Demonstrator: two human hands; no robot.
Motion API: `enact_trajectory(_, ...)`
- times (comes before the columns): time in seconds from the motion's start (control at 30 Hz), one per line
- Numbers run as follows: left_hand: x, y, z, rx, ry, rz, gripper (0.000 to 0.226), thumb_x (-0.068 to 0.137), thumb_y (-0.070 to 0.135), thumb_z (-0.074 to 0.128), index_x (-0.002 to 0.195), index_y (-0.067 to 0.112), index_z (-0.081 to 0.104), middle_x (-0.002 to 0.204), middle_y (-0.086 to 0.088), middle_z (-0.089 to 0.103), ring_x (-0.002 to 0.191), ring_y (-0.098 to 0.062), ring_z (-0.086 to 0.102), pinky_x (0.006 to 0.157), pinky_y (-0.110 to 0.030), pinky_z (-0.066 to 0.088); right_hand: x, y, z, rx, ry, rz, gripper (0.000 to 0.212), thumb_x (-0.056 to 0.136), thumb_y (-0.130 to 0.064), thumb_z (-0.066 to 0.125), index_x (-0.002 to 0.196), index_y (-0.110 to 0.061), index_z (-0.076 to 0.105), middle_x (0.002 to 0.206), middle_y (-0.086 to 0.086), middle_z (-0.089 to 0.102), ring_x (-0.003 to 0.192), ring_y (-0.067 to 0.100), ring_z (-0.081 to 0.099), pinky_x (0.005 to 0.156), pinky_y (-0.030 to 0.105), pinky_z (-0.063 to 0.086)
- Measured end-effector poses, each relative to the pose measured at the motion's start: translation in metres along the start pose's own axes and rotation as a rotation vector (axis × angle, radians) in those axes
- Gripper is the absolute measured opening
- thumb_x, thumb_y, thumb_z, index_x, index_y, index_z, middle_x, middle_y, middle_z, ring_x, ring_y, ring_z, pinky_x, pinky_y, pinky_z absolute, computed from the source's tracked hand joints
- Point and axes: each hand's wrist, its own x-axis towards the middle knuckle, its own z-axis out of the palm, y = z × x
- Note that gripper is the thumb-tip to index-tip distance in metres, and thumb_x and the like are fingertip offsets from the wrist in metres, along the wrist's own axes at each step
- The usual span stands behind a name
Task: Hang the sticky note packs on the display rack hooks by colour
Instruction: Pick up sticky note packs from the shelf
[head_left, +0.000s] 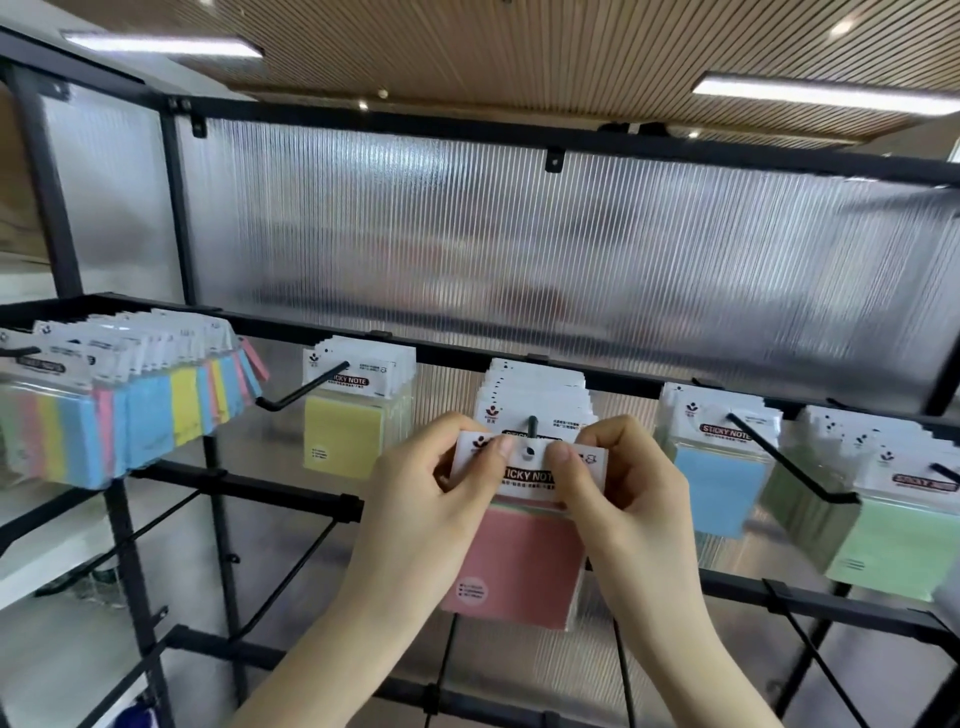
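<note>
Left hand and right hand pinch the light, flexible pink pack by its stiffer card header, the best hold, at the hook.

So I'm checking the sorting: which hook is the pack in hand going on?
The middle hook, between the yellow packs and blue packs; both hands pinch the pink pack at its tip.

Pink pack, yellow pack, blue pack, green pack, black rack.
</note>
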Motion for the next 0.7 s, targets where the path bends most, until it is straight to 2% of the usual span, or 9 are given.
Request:
enact_trajectory(0.1,0.0000,-0.0014,0.0007,0.003,-0.011,-0.014,0.030,0.083,0.050,0.056,0.073,0.022,0.064,0.052,-0.003,0.042,0.048,-0.005,0.037,0.047,-0.019,0.028,-0.0007,0.0007,-0.0001,-0.025,0.009,-0.013,0.024,0.086,-0.014,0.066,0.069,-0.027,0.054,0.045,-0.014,0.040,0.047,0.004,0.032,0.046,0.014,0.026)
enact_trajectory(0.2,0.0004,-0.0044,0.0013,0.023,-0.005,-0.016,0.028,0.085,0.049,0.058,0.074,0.024,0.064,0.051,0.009,0.043,0.048,-0.003,0.039,0.047,-0.016,0.027,-0.0009,0.0037,-0.0004,-0.047,0.021,-0.040,0.024,0.086,-0.016,0.067,0.068,-0.024,0.054,0.046,-0.016,0.042,0.047,0.003,0.035,0.047,0.014,0.027)
enact_trajectory(0.3,0.0002,-0.0037,0.0027,0.016,0.002,0.005,0.030,0.081,0.053,0.055,0.072,0.025,0.062,0.052,0.009,0.045,0.049,-0.002,0.039,0.047,-0.015,0.027,-0.0006,0.0052,-0.0008,-0.048,0.045,-0.049,0.025,0.086,-0.015,0.069,0.067,-0.022,0.054,0.046,-0.014,0.041,0.047,0.003,0.035,0.047,0.013,0.027)
enact_trajectory(0.4,0.0006,-0.0012,0.0037,-0.002,0.002,0.007,0.026,0.082,0.047,0.058,0.071,0.024,0.061,0.049,0.011,0.044,0.047,-0.003,0.038,0.046,-0.015,0.027,0.0006,0.0060,-0.0014,-0.018,0.063,-0.023,0.023,0.085,-0.009,0.067,0.068,-0.019,0.055,0.046,-0.013,0.041,0.047,0.003,0.035,0.047,0.012,0.028)
enact_trajectory(0.5,0.0003,-0.0024,0.0040,0.004,-0.004,0.017,0.031,0.080,0.055,0.053,0.076,0.025,0.060,0.049,0.008,0.042,0.047,-0.003,0.037,0.045,-0.018,0.027,0.0004,0.0074,-0.0011,-0.010,0.054,-0.010,0.024,0.085,-0.009,0.067,0.067,-0.020,0.055,0.047,-0.010,0.041,0.047,0.003,0.036,0.047,0.012,0.028)
enact_trajectory(0.57,-0.0002,-0.0038,0.0036,-0.003,-0.009,0.010,0.033,0.079,0.059,0.050,0.076,0.027,0.059,0.050,0.008,0.040,0.048,-0.003,0.036,0.046,-0.020,0.027,0.0005,0.0092,-0.0012,0.000,0.045,-0.007,0.024,0.086,-0.014,0.069,0.067,-0.020,0.056,0.049,-0.001,0.042,0.050,0.003,0.037,0.048,0.015,0.029)
enact_trajectory(0.63,-0.0002,-0.0039,0.0028,-0.020,-0.025,0.005,0.032,0.079,0.059,0.050,0.075,0.028,0.059,0.051,0.006,0.039,0.048,-0.003,0.035,0.046,-0.020,0.026,0.0010,0.0092,-0.0007,-0.009,0.025,-0.001,0.018,0.083,-0.028,0.069,0.072,-0.020,0.057,0.057,0.009,0.049,0.054,0.008,0.041,0.051,0.022,0.033)
enact_trajectory(0.7,0.0010,-0.0037,0.0023,-0.028,-0.026,0.005,0.033,0.079,0.058,0.050,0.075,0.026,0.059,0.052,-0.001,0.040,0.049,-0.004,0.035,0.047,-0.020,0.026,0.0023,0.0094,-0.0005,-0.015,0.018,0.007,0.014,0.080,-0.033,0.065,0.075,-0.022,0.057,0.060,0.010,0.053,0.056,0.011,0.043,0.053,0.027,0.036)
